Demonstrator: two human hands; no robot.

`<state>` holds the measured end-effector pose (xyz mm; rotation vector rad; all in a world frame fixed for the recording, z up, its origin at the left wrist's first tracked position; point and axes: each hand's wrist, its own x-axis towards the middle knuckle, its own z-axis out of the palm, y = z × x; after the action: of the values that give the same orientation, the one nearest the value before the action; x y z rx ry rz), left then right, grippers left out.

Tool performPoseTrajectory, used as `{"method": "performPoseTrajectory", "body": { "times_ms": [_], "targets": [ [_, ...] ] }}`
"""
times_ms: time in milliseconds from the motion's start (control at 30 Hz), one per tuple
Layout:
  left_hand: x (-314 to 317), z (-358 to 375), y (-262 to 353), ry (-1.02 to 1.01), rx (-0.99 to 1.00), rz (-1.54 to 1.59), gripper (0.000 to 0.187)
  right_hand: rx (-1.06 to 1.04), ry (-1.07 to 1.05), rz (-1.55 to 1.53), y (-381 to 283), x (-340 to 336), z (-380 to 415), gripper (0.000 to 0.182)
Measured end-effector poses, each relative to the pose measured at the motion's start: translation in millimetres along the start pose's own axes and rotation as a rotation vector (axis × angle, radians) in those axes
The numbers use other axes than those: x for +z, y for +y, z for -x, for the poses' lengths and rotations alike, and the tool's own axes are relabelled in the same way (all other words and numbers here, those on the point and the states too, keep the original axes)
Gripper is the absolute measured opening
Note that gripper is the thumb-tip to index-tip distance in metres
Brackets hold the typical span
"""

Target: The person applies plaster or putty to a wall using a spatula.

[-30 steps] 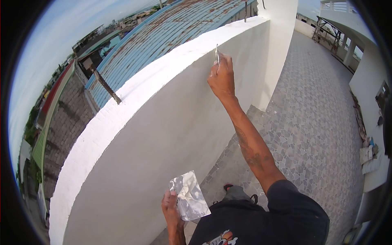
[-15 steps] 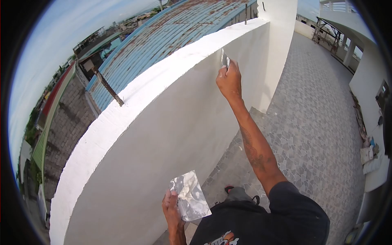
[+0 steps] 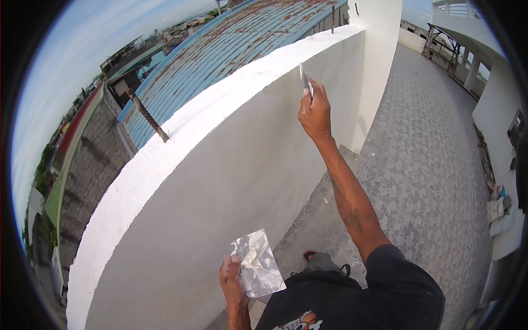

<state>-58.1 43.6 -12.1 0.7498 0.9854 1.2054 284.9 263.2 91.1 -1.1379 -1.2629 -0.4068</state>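
My right hand (image 3: 315, 113) is closed around a putty knife (image 3: 306, 81), its thin metal blade pointing up along the inner face of the white wall (image 3: 220, 165), just under the top edge. Low in the view, my left hand (image 3: 233, 280) grips a flat, shiny metal plate (image 3: 258, 272) by its left side, fingers curled at the edge. Whitish putty (image 3: 256, 247) is smeared over the plate's upper face. The plate is held in front of my body, beside the wall.
Rusty rebar (image 3: 148, 116) sticks up from the wall's bright top (image 3: 192, 110). Beyond lies a blue corrugated roof (image 3: 220, 55). Grey stone-patterned floor (image 3: 423, 165) stretches to the right, with bags and scraps (image 3: 498, 208) against the far building.
My right hand with the putty knife has shifted slightly right and down, and the blade now appears more edge-on. My left hand and the plate have hardly moved.
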Motion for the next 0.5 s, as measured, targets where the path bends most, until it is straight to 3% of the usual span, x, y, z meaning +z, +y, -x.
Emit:
{"method": "performPoseTrajectory", "body": {
  "times_ms": [67, 200, 500],
  "targets": [
    [0, 0, 0, 0.004, -0.001, 0.000, 0.029, 0.058, -0.047, 0.013, 9, 5, -3, 0.039],
    [4, 1, 1, 0.008, 0.007, 0.017, 0.027, -0.027, -0.018, 0.050, 19, 21, 0, 0.046],
    [4, 2, 7, 0.010, -0.007, 0.007, 0.028, -0.074, 0.007, 0.071, -46, 38, 20, 0.059]
  ]
}}
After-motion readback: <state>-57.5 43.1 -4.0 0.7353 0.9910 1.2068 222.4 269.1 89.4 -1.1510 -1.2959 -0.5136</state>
